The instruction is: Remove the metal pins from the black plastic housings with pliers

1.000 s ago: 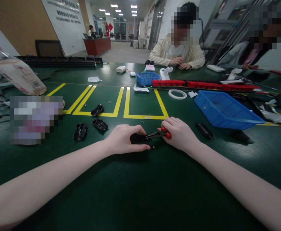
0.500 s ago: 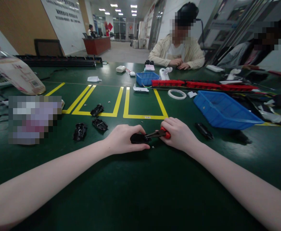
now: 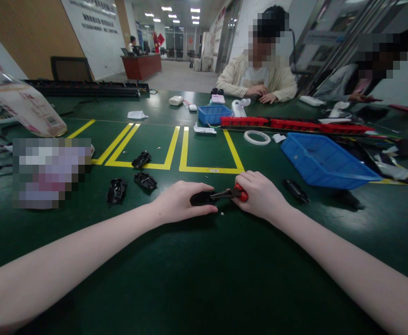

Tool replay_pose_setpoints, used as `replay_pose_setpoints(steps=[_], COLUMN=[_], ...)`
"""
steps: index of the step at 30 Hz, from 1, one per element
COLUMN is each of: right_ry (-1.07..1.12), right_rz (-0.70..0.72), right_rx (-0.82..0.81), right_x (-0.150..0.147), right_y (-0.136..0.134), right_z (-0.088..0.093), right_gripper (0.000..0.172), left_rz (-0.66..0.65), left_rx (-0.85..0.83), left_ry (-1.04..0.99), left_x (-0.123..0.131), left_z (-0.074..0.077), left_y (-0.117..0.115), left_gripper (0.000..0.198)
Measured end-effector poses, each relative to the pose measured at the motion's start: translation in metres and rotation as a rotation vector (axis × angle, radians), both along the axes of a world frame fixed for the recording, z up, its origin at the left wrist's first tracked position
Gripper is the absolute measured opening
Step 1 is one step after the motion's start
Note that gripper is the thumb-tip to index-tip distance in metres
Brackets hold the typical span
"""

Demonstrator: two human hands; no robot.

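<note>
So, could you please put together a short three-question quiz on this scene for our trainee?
1. Multiple choice: what does the right hand hold?
A) a bottle
B) red-handled pliers
C) a spoon

2. True or false: the white ring lies on the table, outside the larger blue bin.

3. Count: leaving out the black part held in the left hand, how many loose black pieces lie on the table to the left of that hand?

Key: 1. B; 2. True; 3. Three.
</note>
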State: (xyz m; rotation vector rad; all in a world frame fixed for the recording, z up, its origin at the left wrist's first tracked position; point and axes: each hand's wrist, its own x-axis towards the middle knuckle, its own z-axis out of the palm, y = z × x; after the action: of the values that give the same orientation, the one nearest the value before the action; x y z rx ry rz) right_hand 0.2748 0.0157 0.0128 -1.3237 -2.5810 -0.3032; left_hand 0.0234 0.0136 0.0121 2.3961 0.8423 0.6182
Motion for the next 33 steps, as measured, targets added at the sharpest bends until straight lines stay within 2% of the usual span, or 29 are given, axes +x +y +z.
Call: replay_pose_setpoints(steps=[8,15,18,24,27,30,33], right_ry=[0.022,-0.015,-0.016,-0.002,0.013,0.028,0.035], right_rz=[-0.011,-0.013,-0.022,-0.061,-0.077,-0.083,-0.078], right_rx=[-0.063,0.003,-0.001,-0.062,-0.087,-0.091,-0.081], right_x=[-0.002,-0.001,-0.001,-0.003,-0.005,-0.006,-0.006], right_y=[-0.001,-0.002,-0.001,-0.002,-0.003,-0.004,-0.004], right_z=[0.003,0.0,-0.001,0.001,0.002,0.002,0.003], right_gripper=[0.016,0.015,0.016,0.016,0.016,0.014,0.015], left_rz=[-0.031,-0.046,0.009,0.145,0.176,0.183,0.132], left_rx=[-0.068,-0.116,-0.044,0.254,0.313,0.266,0.1], left_ry=[-0.015,-0.015,0.038,0.122,0.129,0.127,0.103], left_x=[0.001,0.0,0.001,0.003,0.003,0.003,0.002], left_z=[0.001,0.002,0.001,-0.006,-0.008,-0.006,-0.002], left_y=[0.003,0.004,0.002,0.0,-0.001,-0.001,-0.001], left_gripper=[0.036,0.035,0.039,0.041,0.041,0.042,0.043])
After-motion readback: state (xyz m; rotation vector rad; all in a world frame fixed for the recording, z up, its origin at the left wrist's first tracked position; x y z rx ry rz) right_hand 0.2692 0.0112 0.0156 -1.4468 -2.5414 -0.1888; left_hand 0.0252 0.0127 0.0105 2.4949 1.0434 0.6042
